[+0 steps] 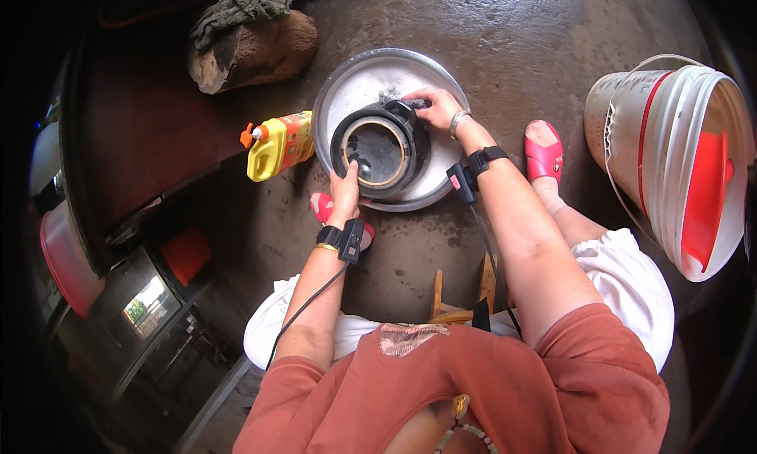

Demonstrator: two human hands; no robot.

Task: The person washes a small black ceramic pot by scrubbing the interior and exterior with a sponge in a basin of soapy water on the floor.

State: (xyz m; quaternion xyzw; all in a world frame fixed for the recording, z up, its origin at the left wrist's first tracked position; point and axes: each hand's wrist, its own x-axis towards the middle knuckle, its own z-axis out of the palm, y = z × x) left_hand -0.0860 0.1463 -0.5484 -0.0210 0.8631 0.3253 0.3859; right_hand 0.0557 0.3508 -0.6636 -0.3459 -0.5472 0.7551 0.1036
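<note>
A dark, glossy pot [378,149] with a pale ring on its upward-facing side is held over a round metal basin [458,84] of whitish, sudsy water. My left hand [348,191] grips the near left edge of the pot, thumb on top. At the pot's far right side, beside its handle, my right hand [436,108] holds a dark grey scouring pad [417,103] against it. The fingers under the pot are hidden. Just left of the basin stands a yellow detergent bottle [281,145] with an orange cap.
Beyond the bottle, a grey-green cloth [245,10] lies on a brown stump-like block [266,52]. To the right a large white bucket [633,135] lies tilted with a red plastic item [707,200] inside. Part of a wooden stool [452,315] shows below. Dark furniture [148,129] borders the left.
</note>
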